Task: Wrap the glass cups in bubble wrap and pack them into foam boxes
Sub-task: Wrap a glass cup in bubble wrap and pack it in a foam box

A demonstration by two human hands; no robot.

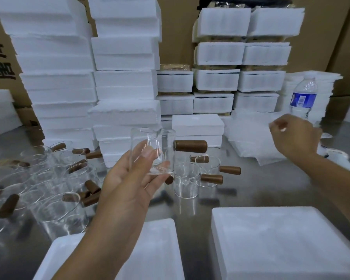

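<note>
My left hand (129, 176) holds a clear glass cup (152, 150) upright above the steel table, thumb on its side, fingers under its base. Its brown wooden handle (190, 146) sticks out to the right. My right hand (293, 136) hovers over a stack of bubble wrap sheets (249, 134) at the right, with its fingers curled at the top sheet; whether it pinches the sheet is unclear. More glass cups with brown handles (49, 184) crowd the table's left side. Three others (198, 174) stand at the middle. Two foam pieces (281, 243) (156, 253) lie nearest me.
Tall stacks of white foam boxes (121, 77) and packed foam boxes (238, 63) line the back in front of cardboard cartons. A water bottle (303, 98) stands at the back right. A closed foam box (198, 128) sits behind the held cup.
</note>
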